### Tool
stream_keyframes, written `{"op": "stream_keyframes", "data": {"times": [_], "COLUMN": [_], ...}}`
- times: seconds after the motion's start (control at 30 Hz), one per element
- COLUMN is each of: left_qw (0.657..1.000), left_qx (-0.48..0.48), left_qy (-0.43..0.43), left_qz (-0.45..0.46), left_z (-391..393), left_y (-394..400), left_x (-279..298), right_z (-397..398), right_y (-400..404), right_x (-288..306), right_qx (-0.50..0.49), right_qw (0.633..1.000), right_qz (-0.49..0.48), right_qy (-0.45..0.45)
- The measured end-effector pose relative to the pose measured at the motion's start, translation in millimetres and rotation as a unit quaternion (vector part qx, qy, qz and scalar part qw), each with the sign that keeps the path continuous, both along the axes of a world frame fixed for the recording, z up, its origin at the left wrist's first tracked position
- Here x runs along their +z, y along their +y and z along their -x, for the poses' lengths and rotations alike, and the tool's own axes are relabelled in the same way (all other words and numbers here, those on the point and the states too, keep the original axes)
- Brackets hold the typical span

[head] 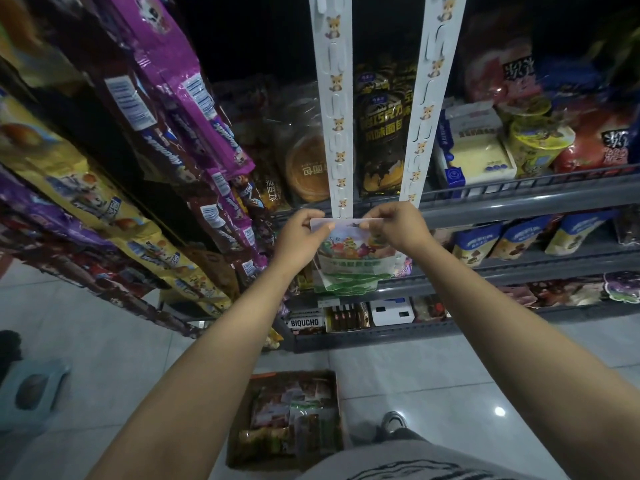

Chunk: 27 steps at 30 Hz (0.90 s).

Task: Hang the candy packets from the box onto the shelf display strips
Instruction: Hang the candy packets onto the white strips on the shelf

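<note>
At frame centre, the left hand and right hand each pinch a top corner of the candy packet, held at the lower end of the left display strip. Step: hanging. Next, align the packet's hole with a strip hook. More packets remain in the box, bottom centre.

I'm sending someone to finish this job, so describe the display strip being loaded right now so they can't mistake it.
Face the grey wire shelf of bread and snacks: two white strips with little animal prints hang down in front. It is the left strip, its bottom end just above the candy packet pinched by the left hand and right hand. The right strip slants.
</note>
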<state>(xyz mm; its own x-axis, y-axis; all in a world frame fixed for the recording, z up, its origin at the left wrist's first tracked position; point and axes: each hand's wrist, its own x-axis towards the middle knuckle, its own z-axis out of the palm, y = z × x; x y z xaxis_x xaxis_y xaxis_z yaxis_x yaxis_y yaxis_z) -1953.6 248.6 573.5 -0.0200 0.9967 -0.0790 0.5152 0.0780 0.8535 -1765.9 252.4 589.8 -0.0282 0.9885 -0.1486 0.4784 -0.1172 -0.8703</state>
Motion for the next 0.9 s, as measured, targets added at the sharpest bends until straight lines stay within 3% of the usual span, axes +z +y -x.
{"op": "stream_keyframes", "data": {"times": [0.3, 0.6, 0.9], "left_qw": [0.998, 0.995, 0.996], "left_qx": [-0.057, -0.078, -0.059], "left_qy": [0.037, 0.02, 0.015], "left_qz": [-0.014, 0.057, 0.061], "left_z": [-8.9, -17.8, -16.9], "left_y": [22.8, 26.7, 29.3], "left_x": [16.7, 31.8, 32.7], "right_z": [5.9, 13.5, 13.3], "right_y": [12.9, 9.2, 12.2], "right_x": [6.3, 3.9, 4.4], "right_qx": [0.01, -0.018, -0.025], "right_qw": [0.999, 0.996, 0.995], "right_qz": [-0.037, -0.078, -0.03], "right_qy": [-0.017, -0.046, -0.092]}}
